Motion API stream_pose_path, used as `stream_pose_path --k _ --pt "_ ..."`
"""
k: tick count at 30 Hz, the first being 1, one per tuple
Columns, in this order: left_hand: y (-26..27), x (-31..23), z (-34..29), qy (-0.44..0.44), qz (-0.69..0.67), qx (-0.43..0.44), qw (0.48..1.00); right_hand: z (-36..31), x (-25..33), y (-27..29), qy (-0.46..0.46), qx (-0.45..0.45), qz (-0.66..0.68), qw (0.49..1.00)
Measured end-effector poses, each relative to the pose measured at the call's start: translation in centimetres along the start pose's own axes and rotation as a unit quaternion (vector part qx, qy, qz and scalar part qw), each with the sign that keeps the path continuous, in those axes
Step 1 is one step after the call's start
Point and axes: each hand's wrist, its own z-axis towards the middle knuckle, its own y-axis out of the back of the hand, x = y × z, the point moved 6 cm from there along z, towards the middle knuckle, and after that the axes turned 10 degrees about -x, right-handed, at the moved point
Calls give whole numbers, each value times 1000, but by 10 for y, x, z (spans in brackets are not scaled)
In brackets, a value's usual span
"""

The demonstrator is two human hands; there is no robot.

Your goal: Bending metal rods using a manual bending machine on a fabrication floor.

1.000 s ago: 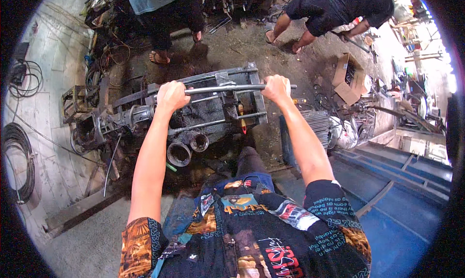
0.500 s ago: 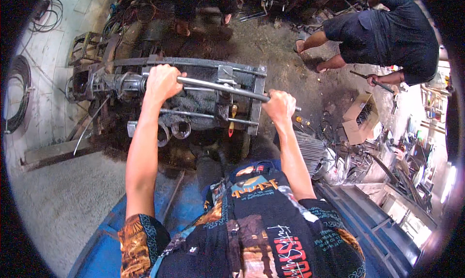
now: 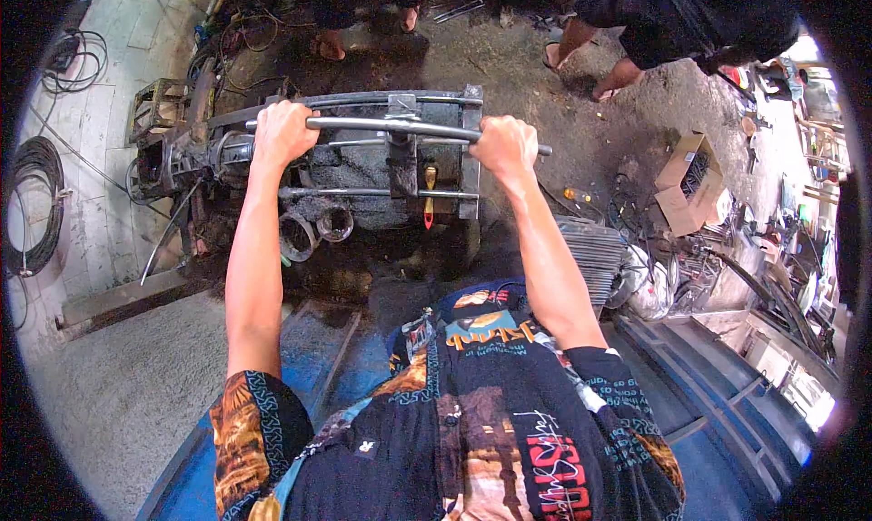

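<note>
From my end I see both sets of fingers curled tight around one bar [image 3: 363, 123], a smooth grey metal rod lying crosswise in front of the chest. The left hand [image 3: 286, 132] grips it close to its left end, the right hand [image 3: 506, 146] close to its right, and a short stub pokes out past each fist. The bar passes over the machine [image 3: 350, 171], a dark, grimy metal frame with slim shiny rods and a flat plate at its right end. I can't tell whether the bar touches the upright block [image 3: 402, 148] beneath it. Just right of that block I make out a slim yellow-and-red tool [image 3: 429, 198]. On the near side, two round, hollow metal cups [image 3: 297, 238] sit side by side, their insides too dark to read.

Farther right lies a ribbed grey block [image 3: 586, 258], with a crumpled, pale plastic bag [image 3: 649, 285] beside it. Beyond them an open brown carton [image 3: 686, 189] holds dark pieces, too small for me to name. Far left there's a boxy crate [image 3: 156, 108], and loops of black cable [image 3: 34, 208] lie against the pale wall.
</note>
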Motion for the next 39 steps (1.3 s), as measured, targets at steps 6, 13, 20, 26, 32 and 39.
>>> stream_pose_path --k 6,13,20,26,32,39 --pt "-5 11 -29 8 8 -7 1000 22 7 -9 41 10 -42 998" --pt "-22 -23 -140 239 -69 -33 968 150 74 -11 309 35 -145 939" --pt "-2 -46 -167 281 -79 -36 956 145 76 -43 362 -32 -65 929" --pt "-14 -110 -189 361 -170 62 915 137 92 -17 389 -141 155 897" --pt "-5 -164 -185 268 -495 -12 827 126 159 -3 311 113 279 901" --pt "11 -66 -244 418 -394 -209 792 63 198 -30 357 243 161 887"
